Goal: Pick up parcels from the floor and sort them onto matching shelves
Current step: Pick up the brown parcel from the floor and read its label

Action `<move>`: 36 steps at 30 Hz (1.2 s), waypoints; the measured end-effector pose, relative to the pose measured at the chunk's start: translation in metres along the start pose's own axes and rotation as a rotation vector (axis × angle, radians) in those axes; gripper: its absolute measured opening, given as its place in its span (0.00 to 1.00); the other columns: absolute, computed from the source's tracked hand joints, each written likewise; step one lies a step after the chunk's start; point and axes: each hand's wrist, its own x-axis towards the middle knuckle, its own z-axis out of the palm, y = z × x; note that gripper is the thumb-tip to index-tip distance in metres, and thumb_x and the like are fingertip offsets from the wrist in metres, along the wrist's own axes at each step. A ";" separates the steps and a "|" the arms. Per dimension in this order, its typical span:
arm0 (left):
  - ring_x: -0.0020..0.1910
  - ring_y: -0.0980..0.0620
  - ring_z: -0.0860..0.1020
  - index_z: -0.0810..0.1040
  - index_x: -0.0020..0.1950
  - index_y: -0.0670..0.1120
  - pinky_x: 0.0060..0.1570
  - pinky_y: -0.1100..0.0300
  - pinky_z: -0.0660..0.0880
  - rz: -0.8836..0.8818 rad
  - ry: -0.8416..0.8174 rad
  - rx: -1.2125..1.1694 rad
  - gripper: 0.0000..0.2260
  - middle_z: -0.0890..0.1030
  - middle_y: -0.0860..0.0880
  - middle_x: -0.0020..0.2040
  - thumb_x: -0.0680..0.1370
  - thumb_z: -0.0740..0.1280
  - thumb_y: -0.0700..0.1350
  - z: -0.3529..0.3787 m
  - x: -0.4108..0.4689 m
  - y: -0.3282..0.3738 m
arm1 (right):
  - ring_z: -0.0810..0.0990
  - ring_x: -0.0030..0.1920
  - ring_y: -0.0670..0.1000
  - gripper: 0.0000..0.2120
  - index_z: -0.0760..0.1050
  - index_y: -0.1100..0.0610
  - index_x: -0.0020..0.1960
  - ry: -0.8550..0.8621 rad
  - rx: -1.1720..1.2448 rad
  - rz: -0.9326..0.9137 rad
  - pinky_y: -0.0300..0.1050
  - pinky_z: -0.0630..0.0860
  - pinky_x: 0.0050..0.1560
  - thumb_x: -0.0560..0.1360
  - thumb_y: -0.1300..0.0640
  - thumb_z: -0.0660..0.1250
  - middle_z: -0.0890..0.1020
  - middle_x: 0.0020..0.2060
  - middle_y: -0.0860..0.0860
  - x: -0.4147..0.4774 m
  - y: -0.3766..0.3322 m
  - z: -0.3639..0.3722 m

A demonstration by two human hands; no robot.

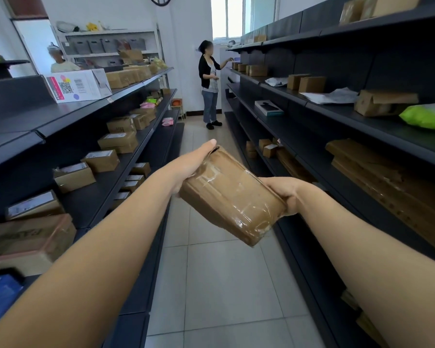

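Note:
A brown cardboard parcel (232, 197), wrapped in clear tape, is held tilted in mid-air over the aisle between both my hands. My left hand (190, 163) grips its upper left end, thumb pointing forward along the top edge. My right hand (285, 192) clasps its right side, fingers hidden behind the box. Dark shelves run along both sides: the left shelf (95, 197) carries several small brown boxes with labels, the right shelf (362, 126) holds boxes, flat cardboard and mail bags.
A person in a black cardigan (209, 84) stands at the far end of the aisle, reaching to the right shelves. Another person (60, 62) is behind the left shelving. A white box (79, 85) lies on the left top shelf. A green bag (427, 115) lies at right. The floor (224, 285) is tiled.

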 end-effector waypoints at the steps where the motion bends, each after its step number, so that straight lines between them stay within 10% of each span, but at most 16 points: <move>1: 0.41 0.47 0.76 0.74 0.51 0.50 0.41 0.55 0.73 -0.034 -0.009 -0.017 0.26 0.78 0.46 0.44 0.73 0.57 0.72 -0.003 0.002 -0.004 | 0.84 0.43 0.56 0.19 0.80 0.55 0.61 -0.004 0.031 -0.035 0.50 0.83 0.39 0.74 0.47 0.71 0.85 0.49 0.56 -0.002 0.000 0.000; 5: 0.54 0.43 0.77 0.73 0.52 0.50 0.58 0.47 0.71 -0.053 0.043 -0.133 0.24 0.80 0.44 0.53 0.73 0.57 0.69 -0.007 0.015 -0.019 | 0.81 0.41 0.55 0.09 0.81 0.55 0.55 0.030 0.219 -0.168 0.51 0.79 0.43 0.77 0.54 0.67 0.83 0.42 0.55 -0.005 -0.008 0.006; 10: 0.44 0.45 0.76 0.71 0.44 0.48 0.47 0.50 0.74 -0.041 0.038 -0.289 0.14 0.77 0.45 0.44 0.76 0.58 0.58 -0.005 0.020 -0.029 | 0.80 0.36 0.53 0.05 0.78 0.56 0.48 0.154 0.227 -0.171 0.49 0.78 0.41 0.76 0.54 0.68 0.81 0.37 0.53 -0.001 -0.013 0.022; 16: 0.43 0.45 0.76 0.74 0.49 0.45 0.43 0.52 0.73 0.003 0.064 -0.421 0.06 0.77 0.44 0.46 0.76 0.60 0.44 -0.012 0.021 -0.047 | 0.82 0.43 0.53 0.29 0.61 0.49 0.76 0.183 0.229 -0.314 0.47 0.79 0.38 0.78 0.58 0.66 0.80 0.54 0.53 0.008 -0.015 0.032; 23: 0.47 0.44 0.76 0.75 0.47 0.45 0.49 0.50 0.72 0.063 0.149 -0.543 0.07 0.79 0.43 0.48 0.74 0.58 0.38 -0.015 0.030 -0.051 | 0.81 0.56 0.55 0.32 0.55 0.51 0.79 0.242 0.189 -0.441 0.55 0.79 0.59 0.79 0.51 0.65 0.76 0.67 0.53 0.013 -0.019 0.042; 33: 0.58 0.47 0.77 0.71 0.67 0.55 0.57 0.46 0.76 0.390 0.247 -0.420 0.19 0.80 0.50 0.59 0.76 0.60 0.52 -0.024 0.041 -0.041 | 0.84 0.54 0.52 0.16 0.78 0.44 0.55 0.276 0.222 -0.633 0.57 0.79 0.60 0.81 0.40 0.54 0.85 0.52 0.51 0.017 -0.036 0.049; 36: 0.59 0.51 0.77 0.67 0.72 0.54 0.59 0.49 0.76 0.474 0.338 -0.398 0.22 0.78 0.53 0.62 0.78 0.61 0.57 -0.028 0.047 -0.039 | 0.83 0.56 0.50 0.19 0.75 0.42 0.65 0.321 0.198 -0.709 0.56 0.78 0.62 0.81 0.39 0.54 0.84 0.56 0.48 0.019 -0.044 0.053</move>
